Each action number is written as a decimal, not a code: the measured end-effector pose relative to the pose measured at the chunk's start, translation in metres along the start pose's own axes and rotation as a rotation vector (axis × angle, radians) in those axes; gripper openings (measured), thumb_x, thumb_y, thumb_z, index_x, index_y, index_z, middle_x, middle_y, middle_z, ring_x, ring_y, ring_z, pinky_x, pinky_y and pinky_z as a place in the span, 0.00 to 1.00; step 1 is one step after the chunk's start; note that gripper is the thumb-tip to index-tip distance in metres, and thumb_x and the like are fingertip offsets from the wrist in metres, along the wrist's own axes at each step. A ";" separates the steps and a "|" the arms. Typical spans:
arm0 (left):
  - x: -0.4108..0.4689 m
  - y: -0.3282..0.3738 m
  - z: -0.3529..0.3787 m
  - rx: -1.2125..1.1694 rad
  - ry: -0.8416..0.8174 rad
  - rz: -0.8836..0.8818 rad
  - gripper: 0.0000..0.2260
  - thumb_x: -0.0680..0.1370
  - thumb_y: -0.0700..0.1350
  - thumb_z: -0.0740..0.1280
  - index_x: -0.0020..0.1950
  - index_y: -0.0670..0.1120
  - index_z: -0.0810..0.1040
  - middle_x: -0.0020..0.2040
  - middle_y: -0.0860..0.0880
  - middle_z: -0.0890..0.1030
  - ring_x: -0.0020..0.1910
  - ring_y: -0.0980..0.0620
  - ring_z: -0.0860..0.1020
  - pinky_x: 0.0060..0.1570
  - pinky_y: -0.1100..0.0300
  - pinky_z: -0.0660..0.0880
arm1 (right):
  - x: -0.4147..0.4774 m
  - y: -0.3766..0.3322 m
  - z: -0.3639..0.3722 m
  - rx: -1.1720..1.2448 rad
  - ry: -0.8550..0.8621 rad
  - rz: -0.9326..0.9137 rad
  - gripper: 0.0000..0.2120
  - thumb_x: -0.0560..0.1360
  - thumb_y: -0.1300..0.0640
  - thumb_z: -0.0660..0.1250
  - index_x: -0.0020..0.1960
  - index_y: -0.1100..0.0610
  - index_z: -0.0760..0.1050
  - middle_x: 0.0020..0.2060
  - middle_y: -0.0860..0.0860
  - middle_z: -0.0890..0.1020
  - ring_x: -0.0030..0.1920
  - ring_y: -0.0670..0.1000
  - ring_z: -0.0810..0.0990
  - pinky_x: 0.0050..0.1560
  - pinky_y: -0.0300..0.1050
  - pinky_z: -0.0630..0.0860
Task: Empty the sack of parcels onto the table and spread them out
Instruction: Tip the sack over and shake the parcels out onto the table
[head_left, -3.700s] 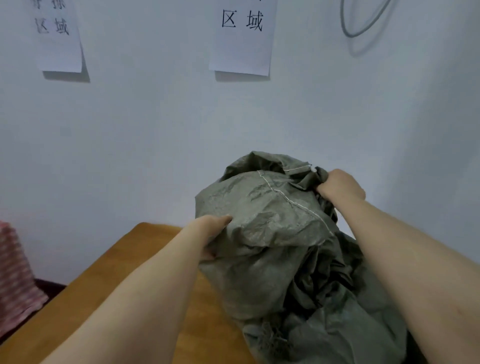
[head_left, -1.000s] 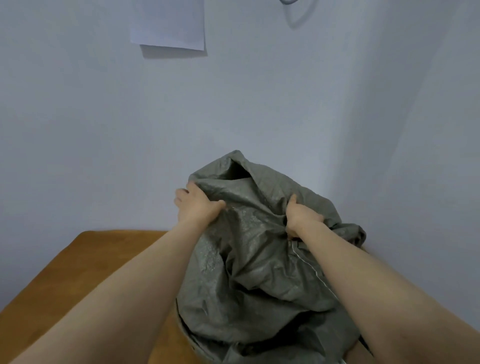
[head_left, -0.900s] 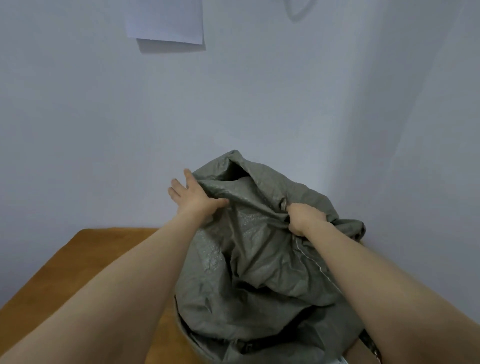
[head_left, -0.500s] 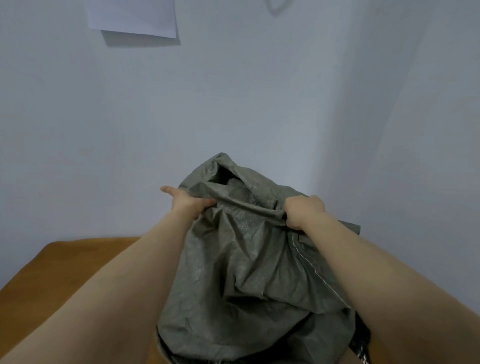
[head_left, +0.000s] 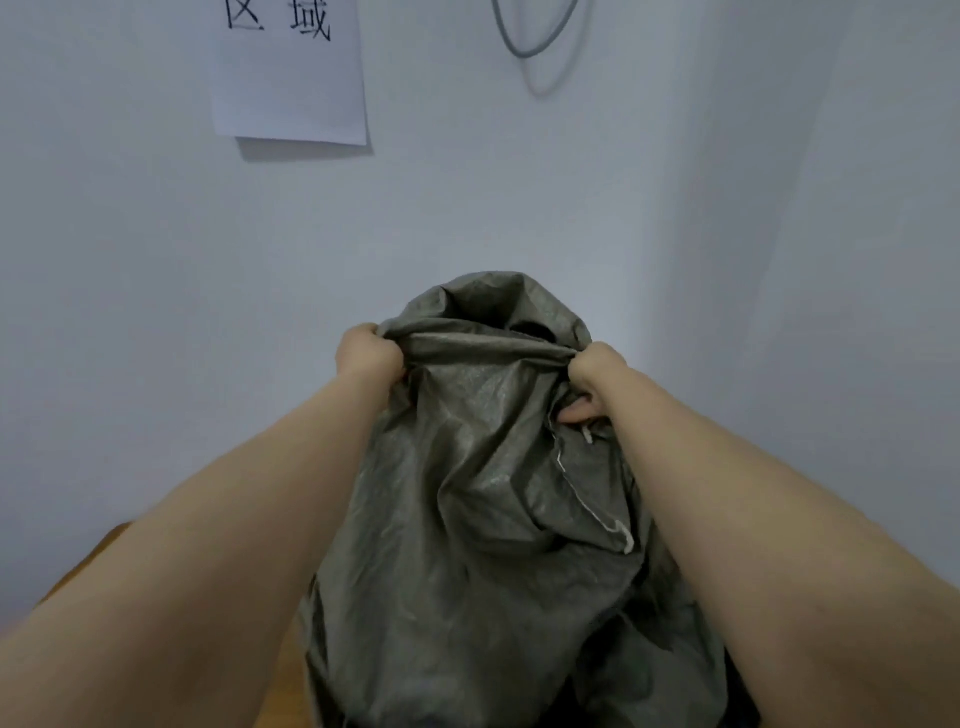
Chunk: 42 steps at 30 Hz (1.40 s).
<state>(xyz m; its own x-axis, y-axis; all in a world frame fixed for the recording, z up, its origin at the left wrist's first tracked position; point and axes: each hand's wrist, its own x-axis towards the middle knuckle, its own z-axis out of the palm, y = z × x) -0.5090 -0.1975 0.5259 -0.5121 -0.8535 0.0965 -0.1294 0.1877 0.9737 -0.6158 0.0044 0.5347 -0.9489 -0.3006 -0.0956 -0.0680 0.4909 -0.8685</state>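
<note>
Crinkled grey-green woven sack (head_left: 483, 519), bunched

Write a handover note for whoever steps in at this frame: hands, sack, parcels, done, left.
Left hand grips the top fold of the grey-green woven plastic sack.
Right hand grips the same fold on the other side.
The sack is held up over the brown wooden table.
Done: sack raised upright. No parcels in view.
Left: tip the parcels out and spread them.
</note>
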 end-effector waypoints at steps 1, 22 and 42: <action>0.000 0.006 -0.004 0.028 0.025 0.056 0.10 0.73 0.32 0.58 0.47 0.41 0.77 0.51 0.37 0.80 0.51 0.39 0.78 0.54 0.47 0.78 | -0.001 -0.009 -0.002 0.079 0.041 -0.006 0.16 0.78 0.64 0.57 0.65 0.63 0.71 0.60 0.61 0.77 0.49 0.58 0.81 0.38 0.49 0.79; -0.039 -0.025 -0.032 -0.025 -0.032 0.077 0.21 0.71 0.55 0.71 0.55 0.42 0.75 0.50 0.45 0.79 0.52 0.44 0.78 0.49 0.55 0.74 | -0.009 0.017 0.033 -0.273 0.163 -0.143 0.20 0.77 0.62 0.56 0.68 0.65 0.61 0.68 0.64 0.63 0.62 0.65 0.71 0.62 0.57 0.73; -0.037 0.063 -0.062 0.022 0.225 0.495 0.12 0.77 0.47 0.63 0.55 0.41 0.71 0.49 0.44 0.77 0.49 0.45 0.75 0.47 0.56 0.71 | -0.047 -0.087 -0.008 0.031 0.360 -0.708 0.18 0.73 0.70 0.54 0.61 0.62 0.65 0.59 0.56 0.70 0.53 0.52 0.70 0.52 0.41 0.67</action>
<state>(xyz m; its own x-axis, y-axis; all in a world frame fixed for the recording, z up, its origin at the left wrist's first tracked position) -0.4451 -0.1842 0.5967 -0.3226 -0.7430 0.5865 0.0619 0.6017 0.7963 -0.5674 -0.0180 0.6187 -0.7251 -0.2468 0.6430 -0.6887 0.2572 -0.6779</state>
